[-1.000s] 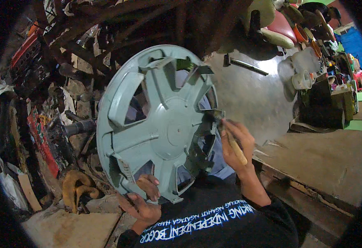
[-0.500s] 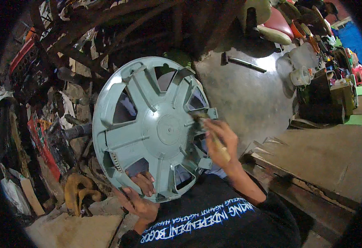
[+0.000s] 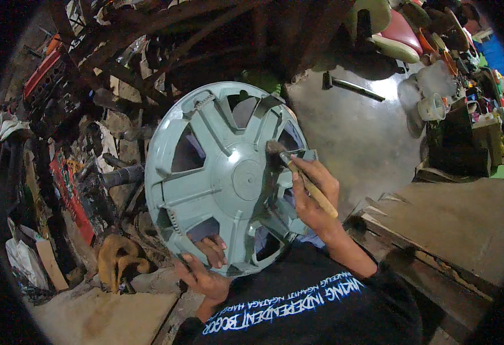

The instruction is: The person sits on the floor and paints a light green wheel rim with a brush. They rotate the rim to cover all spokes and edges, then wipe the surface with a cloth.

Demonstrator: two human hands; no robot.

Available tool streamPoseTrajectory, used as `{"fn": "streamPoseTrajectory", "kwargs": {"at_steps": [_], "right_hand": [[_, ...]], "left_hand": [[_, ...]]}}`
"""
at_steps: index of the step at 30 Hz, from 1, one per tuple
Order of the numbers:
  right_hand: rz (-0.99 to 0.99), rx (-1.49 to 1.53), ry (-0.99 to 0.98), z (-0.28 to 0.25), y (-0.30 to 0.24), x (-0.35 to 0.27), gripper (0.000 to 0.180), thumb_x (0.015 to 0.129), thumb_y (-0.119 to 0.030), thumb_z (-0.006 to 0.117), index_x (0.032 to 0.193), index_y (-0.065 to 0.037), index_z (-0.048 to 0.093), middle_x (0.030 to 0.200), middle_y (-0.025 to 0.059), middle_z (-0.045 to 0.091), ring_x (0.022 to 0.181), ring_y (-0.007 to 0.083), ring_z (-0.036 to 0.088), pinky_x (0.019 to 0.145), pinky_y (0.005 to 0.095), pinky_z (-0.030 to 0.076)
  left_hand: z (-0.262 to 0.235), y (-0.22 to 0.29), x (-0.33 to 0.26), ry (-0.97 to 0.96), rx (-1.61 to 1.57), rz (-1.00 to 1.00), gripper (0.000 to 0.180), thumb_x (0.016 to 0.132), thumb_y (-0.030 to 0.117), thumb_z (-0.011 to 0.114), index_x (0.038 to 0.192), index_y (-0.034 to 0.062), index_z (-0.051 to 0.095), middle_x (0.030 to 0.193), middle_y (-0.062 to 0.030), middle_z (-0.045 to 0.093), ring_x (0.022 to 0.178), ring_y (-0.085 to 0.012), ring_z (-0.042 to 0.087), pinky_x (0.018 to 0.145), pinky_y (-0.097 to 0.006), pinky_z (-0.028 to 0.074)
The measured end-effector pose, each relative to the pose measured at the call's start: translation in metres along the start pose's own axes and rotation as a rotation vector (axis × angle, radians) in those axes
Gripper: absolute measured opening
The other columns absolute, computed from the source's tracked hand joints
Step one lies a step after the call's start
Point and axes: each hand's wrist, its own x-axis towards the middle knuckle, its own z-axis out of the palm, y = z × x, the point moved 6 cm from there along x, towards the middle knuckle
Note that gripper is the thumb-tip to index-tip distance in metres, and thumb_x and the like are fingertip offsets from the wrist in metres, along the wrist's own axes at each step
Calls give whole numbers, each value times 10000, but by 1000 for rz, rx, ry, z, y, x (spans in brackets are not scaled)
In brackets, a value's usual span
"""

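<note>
In front of my chest a round grey-green hubcap (image 3: pixel 217 187) is tilted, its ribbed inner side with a flat central disc facing me. My left hand (image 3: pixel 207 270) grips its lower rim, some fingers showing through the lower left opening. Closed round the wooden handle of a paintbrush (image 3: pixel 316 194), my right hand (image 3: pixel 315 192) is beside the hubcap's right edge. The dark bristles meet the hubcap's surface to the upper right of the centre. A dark patch runs over the spokes right of the central disc; whether it is shadow or wet, I cannot tell.
Piled clutter with a red metal piece (image 3: pixel 71 195) and a brown bent object (image 3: pixel 120 260) lies at the left. A black T-shaped bar (image 3: pixel 352 87) rests on the grey floor (image 3: pixel 349 138). A white bucket (image 3: pixel 432 107) stands far right, beyond a wooden board (image 3: pixel 464 224).
The whole scene, hubcap included, has shifted slightly right in the picture. The brush has moved to a spot a little higher and nearer the hubcap's centre, its bristles now plainer to see.
</note>
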Motion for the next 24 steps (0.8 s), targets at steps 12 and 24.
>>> {"fn": "streamPoseTrajectory", "kwargs": {"at_steps": [12, 24], "right_hand": [[-93, 48, 127, -5, 12, 29, 378, 813, 7, 659, 1186, -46, 632, 1045, 172, 691, 899, 328, 674, 779, 374, 544], [-148, 164, -29, 7, 2, 34, 381, 811, 17, 659, 1187, -41, 639, 1060, 179, 682, 904, 345, 675, 773, 386, 544]], "left_hand": [[5, 1, 1, -141, -78, -4, 378, 1071, 284, 364, 1319, -2, 377, 560, -85, 428, 461, -177, 401, 583, -404, 452], [-15, -27, -10, -73, 66, 119, 446, 1074, 318, 373, 1345, -36, 373, 593, -113, 447, 467, -184, 405, 597, -409, 458]]}}
